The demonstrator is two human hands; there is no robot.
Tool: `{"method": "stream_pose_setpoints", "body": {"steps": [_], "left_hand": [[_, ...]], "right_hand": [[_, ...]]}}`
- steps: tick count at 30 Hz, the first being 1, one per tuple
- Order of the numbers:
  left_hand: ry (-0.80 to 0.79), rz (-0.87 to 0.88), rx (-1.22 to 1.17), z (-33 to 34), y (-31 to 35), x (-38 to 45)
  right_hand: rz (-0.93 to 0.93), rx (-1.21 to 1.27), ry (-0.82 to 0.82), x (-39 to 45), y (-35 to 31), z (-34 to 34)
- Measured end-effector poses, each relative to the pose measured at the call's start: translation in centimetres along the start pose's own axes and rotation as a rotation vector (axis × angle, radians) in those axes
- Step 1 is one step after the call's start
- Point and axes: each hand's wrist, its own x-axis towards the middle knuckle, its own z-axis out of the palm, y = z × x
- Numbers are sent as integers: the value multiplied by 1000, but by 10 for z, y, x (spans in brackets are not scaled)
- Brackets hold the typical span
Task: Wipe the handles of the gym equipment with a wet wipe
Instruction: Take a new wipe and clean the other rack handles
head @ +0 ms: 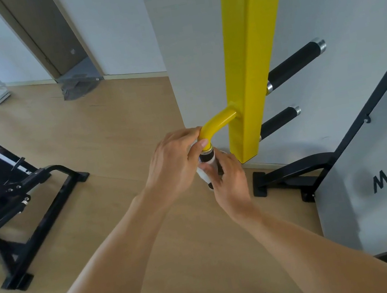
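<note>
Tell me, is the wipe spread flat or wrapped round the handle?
Wrapped, it seems. White wipe shows round the black handle, between the left hand and right hand, both gripping there. Most of it is hidden.

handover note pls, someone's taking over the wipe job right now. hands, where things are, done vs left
Left hand: grips the top of the handle where the yellow bent tube ends.
Right hand: curled round the black grip lower down, with the wet wipe wrapped on it.
Yellow post carries two more black grips, upper and lower, on its far side; no wipe is on them now.
Done: cannot tell how much of this handle is wiped.
Left: finish this handle, then probably those two.
</note>
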Motion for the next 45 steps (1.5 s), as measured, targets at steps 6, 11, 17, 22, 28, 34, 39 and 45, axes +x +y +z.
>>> {"method": "stream_pose_setpoints", "body": {"steps": [6,11,17,22,28,34,39,45], "left_hand": [[-11,-19,26,2,-3,1],[6,-47,-1,2,-2,1],[-2,-58,-102,8,-5,-1],[-6,-49,-47,7,-9,2],[-1,-78,-60,8,-8,3],[-9,-71,-74,7,-8,2],[-1,-70,-54,7,-10,3],[-15,-73,-49,8,-8,1]], "right_hand": [[61,-307,-282,-26,60,1],[3,-58,-58,0,12,-2],[-17,10,-14,3,2,3],[110,-293,-285,-19,60,10],[38,-14,-96,16,-7,-8],[-57,17,-7,22,-19,-7],[113,-147,-187,-3,29,5],[2,1,31,19,-14,-2]]}}
